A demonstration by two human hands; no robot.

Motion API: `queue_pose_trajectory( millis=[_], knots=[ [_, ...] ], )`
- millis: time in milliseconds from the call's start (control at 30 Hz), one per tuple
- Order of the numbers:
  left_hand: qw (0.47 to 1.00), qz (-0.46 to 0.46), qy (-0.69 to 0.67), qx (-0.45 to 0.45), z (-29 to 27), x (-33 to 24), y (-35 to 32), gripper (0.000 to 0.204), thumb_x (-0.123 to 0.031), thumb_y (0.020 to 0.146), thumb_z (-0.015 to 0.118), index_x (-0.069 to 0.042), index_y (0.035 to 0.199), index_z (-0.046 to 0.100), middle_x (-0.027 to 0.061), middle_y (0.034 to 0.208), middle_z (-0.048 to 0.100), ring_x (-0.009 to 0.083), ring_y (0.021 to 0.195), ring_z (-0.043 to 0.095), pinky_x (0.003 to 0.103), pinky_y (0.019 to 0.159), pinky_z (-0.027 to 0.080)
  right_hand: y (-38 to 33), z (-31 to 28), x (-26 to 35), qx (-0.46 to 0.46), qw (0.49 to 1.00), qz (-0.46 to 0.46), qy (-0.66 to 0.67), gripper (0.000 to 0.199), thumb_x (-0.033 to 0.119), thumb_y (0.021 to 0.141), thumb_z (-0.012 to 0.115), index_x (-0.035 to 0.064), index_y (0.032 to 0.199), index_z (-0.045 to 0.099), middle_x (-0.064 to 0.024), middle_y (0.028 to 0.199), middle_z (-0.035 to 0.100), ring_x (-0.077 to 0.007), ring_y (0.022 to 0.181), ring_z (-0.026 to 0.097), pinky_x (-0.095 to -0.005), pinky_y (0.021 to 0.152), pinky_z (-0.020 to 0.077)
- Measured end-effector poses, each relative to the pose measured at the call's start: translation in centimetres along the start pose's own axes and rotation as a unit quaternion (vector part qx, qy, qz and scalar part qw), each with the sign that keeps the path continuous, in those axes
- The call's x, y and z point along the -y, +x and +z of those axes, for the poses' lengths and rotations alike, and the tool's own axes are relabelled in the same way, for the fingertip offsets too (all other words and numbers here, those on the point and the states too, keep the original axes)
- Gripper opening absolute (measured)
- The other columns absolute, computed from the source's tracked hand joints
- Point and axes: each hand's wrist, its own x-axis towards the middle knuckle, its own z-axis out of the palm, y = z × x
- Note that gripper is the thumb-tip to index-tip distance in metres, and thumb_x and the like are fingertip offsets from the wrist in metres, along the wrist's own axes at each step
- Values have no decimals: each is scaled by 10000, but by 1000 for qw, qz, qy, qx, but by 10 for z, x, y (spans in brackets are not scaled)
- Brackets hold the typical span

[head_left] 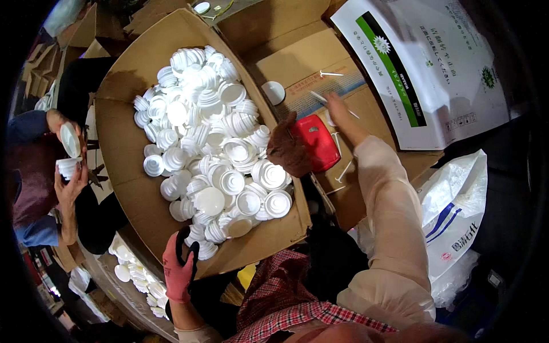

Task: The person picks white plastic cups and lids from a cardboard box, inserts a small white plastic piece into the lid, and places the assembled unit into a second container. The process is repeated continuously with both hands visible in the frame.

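Note:
My left hand (178, 268), in a pink glove with black fingertips, rests at the near-left rim of a large cardboard box (123, 166). Its thumb and finger are apart, beside the nearest caps. Heaped inside that box are many white round plastic caps (209, 200), some in nested stacks. Bare, my right hand (338, 111) is over a second cardboard box (297, 54) to the right. Its fingers close on a thin white stick (353, 114), which sticks out on both sides. Other thin white T-shaped pieces (331, 74) and one white disc (274, 92) lie there.
A red plastic object (320, 143) and a brown cloth (289, 150) sit between the boxes. A large printed white sheet (423, 68) covers the far right. White plastic bags (457, 211) stand at right. At left, another person's hands (70, 177) hold white round pieces; more caps (140, 280) lie below.

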Motion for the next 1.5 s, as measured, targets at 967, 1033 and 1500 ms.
queue_pose_trajectory(
  millis=[967,1033,1500],
  knots=[
    [994,46,13,96,1,-24,14,585,-38,727,704,-16,1278,506,200,1244,534,387,1158,506,413,994,410,136,212,70,93,986,-28,-135,401,135,887,513,173,1280,441,-289,1233,425,-460,1109,456,-543,838,413],
    [992,61,23,107,2,-18,17,615,-54,714,720,-15,1286,496,201,1251,525,388,1166,496,420,998,409,143,182,65,169,971,-16,-168,410,177,883,532,179,1282,439,-299,1199,439,-483,1073,474,-573,821,421],
    [982,187,-19,-2,-23,-28,-54,490,-166,775,706,-20,1212,538,190,1125,573,369,1043,543,420,917,443,3,-267,288,-48,978,-106,172,191,27,713,598,22,898,554,-125,1058,507,-288,955,533,-366,855,453]
  ],
)
